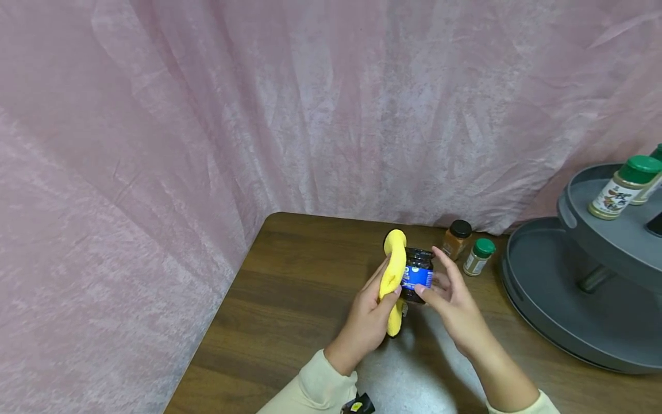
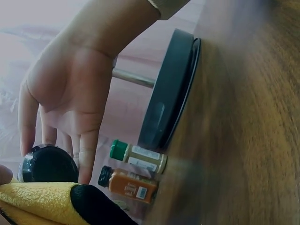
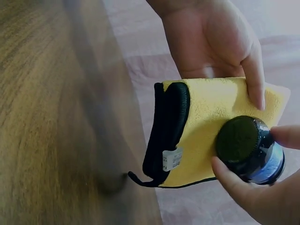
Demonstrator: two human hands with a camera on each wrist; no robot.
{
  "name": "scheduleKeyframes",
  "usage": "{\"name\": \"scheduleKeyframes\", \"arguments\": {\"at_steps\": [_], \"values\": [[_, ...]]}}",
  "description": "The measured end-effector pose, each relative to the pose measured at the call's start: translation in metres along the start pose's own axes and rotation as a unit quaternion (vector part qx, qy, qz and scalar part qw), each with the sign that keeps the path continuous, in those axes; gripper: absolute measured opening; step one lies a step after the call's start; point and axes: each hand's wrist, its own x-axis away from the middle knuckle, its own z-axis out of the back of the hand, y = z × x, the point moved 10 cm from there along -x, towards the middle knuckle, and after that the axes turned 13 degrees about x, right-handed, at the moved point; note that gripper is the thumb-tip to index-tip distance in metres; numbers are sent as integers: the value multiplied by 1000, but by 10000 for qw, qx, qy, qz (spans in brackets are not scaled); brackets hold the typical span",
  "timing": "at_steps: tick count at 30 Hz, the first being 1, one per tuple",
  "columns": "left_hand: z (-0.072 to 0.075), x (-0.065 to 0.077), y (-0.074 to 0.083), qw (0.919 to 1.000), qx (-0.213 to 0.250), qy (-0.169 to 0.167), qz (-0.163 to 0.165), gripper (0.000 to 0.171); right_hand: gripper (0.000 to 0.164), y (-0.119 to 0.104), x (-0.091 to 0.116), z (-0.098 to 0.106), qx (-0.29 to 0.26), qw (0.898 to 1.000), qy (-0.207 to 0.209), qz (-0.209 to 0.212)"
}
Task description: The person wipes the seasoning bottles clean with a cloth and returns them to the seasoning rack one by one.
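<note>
My left hand (image 1: 364,316) grips a folded yellow cloth (image 1: 395,267) with black edging, thumb on its near face. In my right hand (image 1: 460,313) is a dark glass jar (image 1: 418,278) with a blue label, pinched between thumb and fingers. The jar lies right against the cloth's yellow face, above the table. In the right wrist view, the jar's round dark end (image 3: 238,139) faces the camera, and a small white tag (image 3: 172,159) hangs from the cloth's black edge. From the left wrist, the right hand's fingers reach around the jar (image 2: 49,164).
Behind the hands stand an orange-brown spice bottle (image 1: 457,238) with a black cap and a green-capped spice bottle (image 1: 479,257). A grey two-tier round rack (image 1: 538,322) occupies the right side, a green-capped bottle (image 1: 620,192) on its upper tier. Pink curtain (image 1: 331,115) borders the wooden table (image 1: 289,276).
</note>
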Motion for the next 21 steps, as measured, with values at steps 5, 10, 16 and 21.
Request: {"name": "scheduleKeyframes", "arguments": {"at_steps": [5,10,16,21], "values": [[-6,2,0,9998,-105,-151,-100,57,81,4,-3,12,27,9991,386,-191],[-10,3,3,9991,-226,-288,-214,55,83,10,-3,18,-182,9966,636,-492],[-10,3,5,9994,-64,-271,-211,57,83,10,-1,10,-49,9981,401,-467],[-4,1,6,9999,77,-42,-121,59,77,3,-1,2,-26,9997,114,-212]]}}
